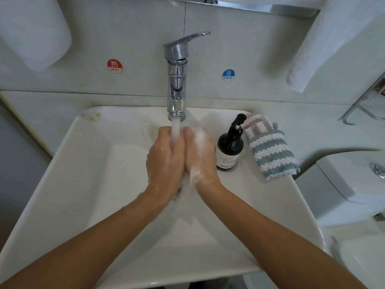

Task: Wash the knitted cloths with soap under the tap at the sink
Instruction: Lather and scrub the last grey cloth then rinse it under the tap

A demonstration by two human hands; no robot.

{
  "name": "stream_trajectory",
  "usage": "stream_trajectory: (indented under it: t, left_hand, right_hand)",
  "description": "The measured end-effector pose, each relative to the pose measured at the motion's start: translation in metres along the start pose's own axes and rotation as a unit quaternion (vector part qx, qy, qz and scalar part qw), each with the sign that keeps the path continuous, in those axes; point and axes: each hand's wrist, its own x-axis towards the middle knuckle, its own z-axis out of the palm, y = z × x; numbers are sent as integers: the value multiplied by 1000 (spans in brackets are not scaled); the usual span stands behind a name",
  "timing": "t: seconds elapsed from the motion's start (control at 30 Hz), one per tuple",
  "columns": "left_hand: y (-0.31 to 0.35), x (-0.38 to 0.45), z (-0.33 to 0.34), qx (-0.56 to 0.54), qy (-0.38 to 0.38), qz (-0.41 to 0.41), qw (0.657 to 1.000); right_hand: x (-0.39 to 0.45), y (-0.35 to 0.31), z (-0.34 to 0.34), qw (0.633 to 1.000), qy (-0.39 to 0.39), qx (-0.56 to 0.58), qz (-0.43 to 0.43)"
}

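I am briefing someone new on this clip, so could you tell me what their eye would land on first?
First, the left hand and right hand, pressed together and soapy over the middle of the sink, right under the stream from the chrome tap. Next, the dark soap bottle on the sink's right rim, with striped knitted cloths stacked beside it.

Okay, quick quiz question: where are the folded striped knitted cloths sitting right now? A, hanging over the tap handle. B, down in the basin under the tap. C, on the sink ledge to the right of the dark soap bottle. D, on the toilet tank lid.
C: the striped knitted cloths lie on the sink ledge just right of the dark soap bottle, away from the running tap.
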Motion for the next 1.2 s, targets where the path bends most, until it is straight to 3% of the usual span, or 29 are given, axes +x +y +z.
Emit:
stream_trajectory:
  t: [0.1, 0.3, 0.53, 0.73, 0.9, 1.03, 1.2]
  left_hand:
    - [0, -7, 2, -7, -10, 5, 1000]
    - [2, -10, 4, -19, -4, -32, 999]
    - [-2, 21, -15, -61, 97, -63, 991]
    - [-6, 29, -20, -84, 136, -111, 981]
    - [-12, 24, -12, -55, 70, -45, 995]
    - [-5, 18, -4, -14, -14, -33, 999]
    - [1, 2, 0, -28, -91, -68, 993]
  right_hand:
    - [2, 3, -6, 995, 36, 91, 13]
    - [-5, 1, -2, 991, 41, 125, -36]
    - [-21, 2, 15, 989, -105, 88, -48]
    - [-29, 3, 15, 987, -135, 82, -5]
    - [-15, 3, 8, 997, -69, 42, 0]
    - [-7, 6, 2, 994, 4, 111, 15]
    - [-3, 2, -9, 985, -23, 170, 7]
